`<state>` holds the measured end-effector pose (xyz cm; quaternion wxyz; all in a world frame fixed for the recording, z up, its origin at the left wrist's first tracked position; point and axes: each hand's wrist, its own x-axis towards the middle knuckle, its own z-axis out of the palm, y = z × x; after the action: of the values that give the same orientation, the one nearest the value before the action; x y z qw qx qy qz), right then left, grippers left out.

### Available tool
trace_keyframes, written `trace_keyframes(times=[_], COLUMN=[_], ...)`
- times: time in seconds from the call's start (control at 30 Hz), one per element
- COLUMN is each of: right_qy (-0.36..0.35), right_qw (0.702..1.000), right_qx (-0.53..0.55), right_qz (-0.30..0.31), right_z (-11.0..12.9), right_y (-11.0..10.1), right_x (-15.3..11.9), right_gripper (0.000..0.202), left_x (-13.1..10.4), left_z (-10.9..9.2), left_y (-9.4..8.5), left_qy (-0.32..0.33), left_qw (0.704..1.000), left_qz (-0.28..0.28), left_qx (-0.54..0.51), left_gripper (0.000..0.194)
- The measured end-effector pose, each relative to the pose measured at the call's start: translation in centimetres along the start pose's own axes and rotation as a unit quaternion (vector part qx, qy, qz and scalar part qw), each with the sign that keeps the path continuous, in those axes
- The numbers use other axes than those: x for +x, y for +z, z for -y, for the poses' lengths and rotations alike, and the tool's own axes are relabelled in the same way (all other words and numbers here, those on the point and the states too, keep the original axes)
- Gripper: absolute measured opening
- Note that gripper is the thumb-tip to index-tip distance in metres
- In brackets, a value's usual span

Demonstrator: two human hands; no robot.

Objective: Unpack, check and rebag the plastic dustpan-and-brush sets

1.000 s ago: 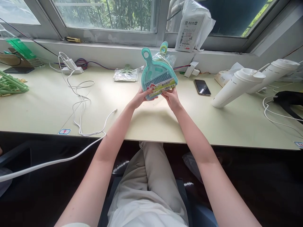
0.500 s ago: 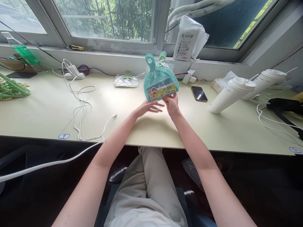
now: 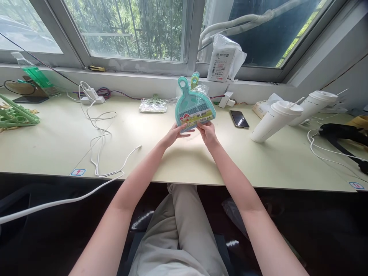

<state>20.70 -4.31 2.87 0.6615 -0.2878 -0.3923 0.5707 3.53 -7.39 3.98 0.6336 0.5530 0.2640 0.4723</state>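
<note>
A teal mini dustpan (image 3: 192,103) in clear plastic wrap is held up above the desk, its ringed handle at the top and a printed label across its lower part. Another handle with a yellow-green rim shows behind it. My left hand (image 3: 176,135) is closed on the lower left edge, thumb in front and fingers beneath. At the lower right edge, my right hand (image 3: 207,132) pinches the pan with the thumb on the label side. Behind and to the left lies a plastic-wrapped pack with a green clip-like top (image 3: 153,105).
A phone (image 3: 239,119) and two white lidded cups, the nearer one (image 3: 274,122) leaning, stand right. White cables (image 3: 99,138) trail across the left side. Further left are green plastic pieces (image 3: 20,115) and a tilted bottle (image 3: 37,76). A wrapped tissue pack (image 3: 224,61) sits on the sill.
My left hand has moved from just below the dustpan onto its lower left edge and closed there. My right hand keeps its hold. The camera view has tilted slightly upward.
</note>
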Motion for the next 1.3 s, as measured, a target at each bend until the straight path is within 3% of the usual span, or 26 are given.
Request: trace_keyframes(times=[0.13, 0.43, 0.77, 1.07, 1.3], right_qy=[-0.005, 0.005, 0.028, 0.014, 0.032], right_qw=[1.000, 1.000, 0.998, 0.999, 0.999], right_qx=[-0.009, -0.002, -0.010, -0.019, -0.029], right_qz=[0.004, 0.013, 0.050, 0.034, 0.026], right_z=[0.4, 0.1, 0.3, -0.5, -0.6], right_y=[0.0, 0.7, -0.3, 0.0, 0.3], right_x=[-0.1, -0.5, 0.3, 0.0, -0.1], right_gripper=[0.029, 0.030, 0.035, 0.045, 0.036], left_x=[-0.1, 0.6, 0.3, 0.3, 0.6], left_z=[-0.6, 0.4, 0.0, 0.1, 0.4], left_y=[0.0, -0.9, -0.9, -1.0, -1.2], left_qy=[-0.019, 0.043, 0.028, 0.035, 0.031], left_qw=[0.999, 0.997, 0.999, 0.998, 0.997], left_qz=[0.028, -0.056, -0.017, -0.031, -0.063], left_qx=[0.026, -0.008, 0.020, 0.034, 0.027], left_gripper=[0.060, 0.052, 0.054, 0.054, 0.052])
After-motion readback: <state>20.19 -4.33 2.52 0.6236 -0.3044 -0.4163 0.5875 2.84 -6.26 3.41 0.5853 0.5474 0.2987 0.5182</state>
